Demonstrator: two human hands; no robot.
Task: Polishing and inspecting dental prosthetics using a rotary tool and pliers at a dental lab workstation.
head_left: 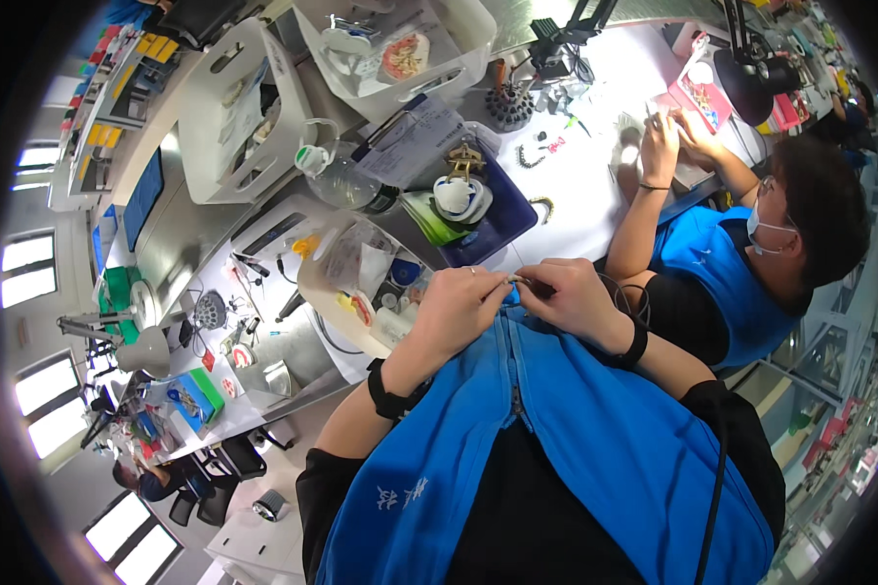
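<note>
My left hand (458, 310) and my right hand (578, 300) meet in front of my chest, above the top of my blue vest (595, 409). Both are closed, fingertips pinched together around a small pale piece (513, 280) that is mostly covered; its kind is too small to tell. Just past the hands, a dark blue tray (519, 216) rests on the bench. On it stands a brass-coloured dental articulator (464, 159) with a white plaster model (454, 198). A curved row of teeth (546, 210) lies by the tray's right edge.
A white bin (312, 278) of small containers stands left of the tray. Beyond are a clear bottle (346, 175), a clipboard with papers (419, 141), a larger white bin (190, 146) and a bur holder (509, 105). A masked co-worker (741, 263) works close on my right.
</note>
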